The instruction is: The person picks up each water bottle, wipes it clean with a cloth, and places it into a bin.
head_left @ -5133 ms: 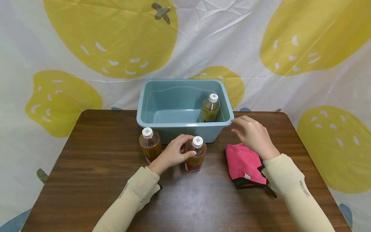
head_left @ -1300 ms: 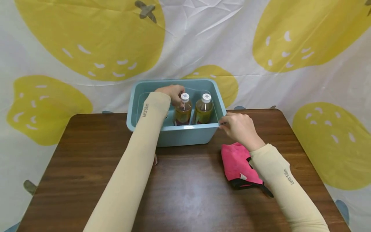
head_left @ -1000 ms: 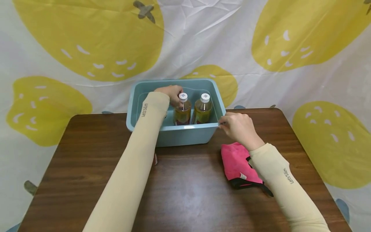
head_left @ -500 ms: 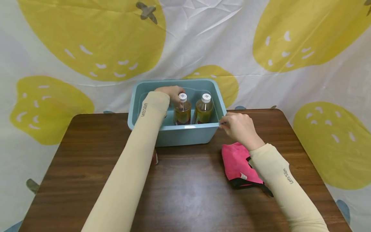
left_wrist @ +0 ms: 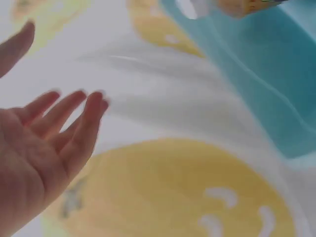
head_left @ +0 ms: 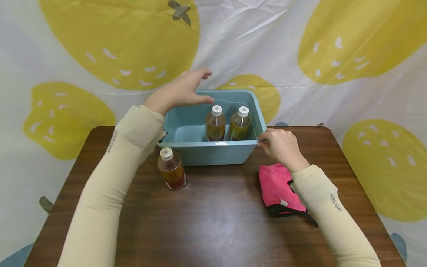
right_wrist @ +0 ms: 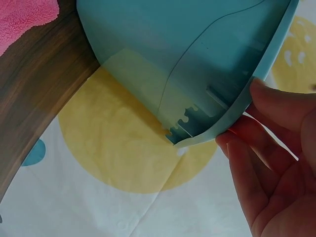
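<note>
1. Two capped bottles (head_left: 215,126) stand side by side in the right half of the blue bin (head_left: 207,154).
2. The right hand (head_left: 281,146) pinches the bin's rim at its near right corner.
3. The left hand (head_left: 183,89) hovers near the bin's left side, fingers extended, thumb apart.
4. A third bottle (head_left: 172,170) stands on the table (head_left: 213,222), before the bin's left end.
5. A pink cloth item (head_left: 277,185) lies near the right forearm.

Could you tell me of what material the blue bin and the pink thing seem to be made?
Blue bin: probably moulded plastic, smooth with a slight sheen; ribs show under its rim.
Pink thing: likely terry or microfibre fabric, matt; the right wrist view shows fuzzy pile.
</note>
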{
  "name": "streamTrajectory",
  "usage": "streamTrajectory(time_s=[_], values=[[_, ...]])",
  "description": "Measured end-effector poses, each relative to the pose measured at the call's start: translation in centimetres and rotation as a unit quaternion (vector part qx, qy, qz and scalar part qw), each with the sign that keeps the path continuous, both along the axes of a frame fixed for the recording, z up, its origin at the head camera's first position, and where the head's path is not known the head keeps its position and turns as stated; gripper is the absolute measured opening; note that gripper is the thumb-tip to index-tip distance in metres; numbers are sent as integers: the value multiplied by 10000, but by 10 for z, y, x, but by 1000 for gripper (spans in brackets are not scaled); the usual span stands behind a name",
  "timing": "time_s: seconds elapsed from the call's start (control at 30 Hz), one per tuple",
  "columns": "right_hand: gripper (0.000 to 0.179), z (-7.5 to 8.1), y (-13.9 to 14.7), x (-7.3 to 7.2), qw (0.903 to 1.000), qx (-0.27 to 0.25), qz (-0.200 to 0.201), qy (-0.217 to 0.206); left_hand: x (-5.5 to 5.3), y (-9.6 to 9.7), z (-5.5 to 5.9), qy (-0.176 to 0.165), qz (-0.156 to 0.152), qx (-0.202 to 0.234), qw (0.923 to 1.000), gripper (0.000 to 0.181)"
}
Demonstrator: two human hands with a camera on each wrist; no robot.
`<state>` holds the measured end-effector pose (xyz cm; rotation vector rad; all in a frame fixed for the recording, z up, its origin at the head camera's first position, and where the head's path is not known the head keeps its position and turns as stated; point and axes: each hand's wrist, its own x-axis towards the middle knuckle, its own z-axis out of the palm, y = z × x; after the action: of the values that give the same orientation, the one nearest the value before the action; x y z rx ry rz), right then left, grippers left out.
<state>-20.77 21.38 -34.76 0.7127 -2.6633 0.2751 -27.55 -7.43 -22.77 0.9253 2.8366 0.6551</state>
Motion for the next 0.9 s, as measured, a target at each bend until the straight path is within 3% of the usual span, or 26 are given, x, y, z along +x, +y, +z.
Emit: streamTrajectory(time_s=[0.1, 0.23, 0.33, 0.43, 0.5, 0.63, 0.73, 0.9], values=[[9, 0, 1, -1, 10000, 1, -24, -20, 31, -17, 5, 954, 145, 540, 9939, 71], [9, 0, 4, -1, 9999, 16, -52, -104, 66, -39, -6, 1990, 148, 1205, 9724, 69], [9, -1, 6, -2, 9999, 0, -85, -111, 86, -54, -21, 2502, 159, 1423, 9576, 69], [9, -1, 8, -2, 9999, -20, -121, -97, 101, -67, -39, 2742, 331, 1554, 9485, 69], [9, 0, 9, -2, 9999, -24, -128, -101, 108, -76, -56, 2761, 518, 1667, 9452, 70], [8, 0, 10, -2, 9999, -19, -114, -101, 118, -92, -94, 2459, 952, 1840, 9469, 70], [8, 0, 10, -2, 9999, -18, -92, -61, 121, -101, -122, 1917, 1340, 1871, 9541, 68], [8, -1, 9, -2, 10000, -25, -38, -15, 123, -108, -163, 1044, 1736, 1857, 9615, 69]])
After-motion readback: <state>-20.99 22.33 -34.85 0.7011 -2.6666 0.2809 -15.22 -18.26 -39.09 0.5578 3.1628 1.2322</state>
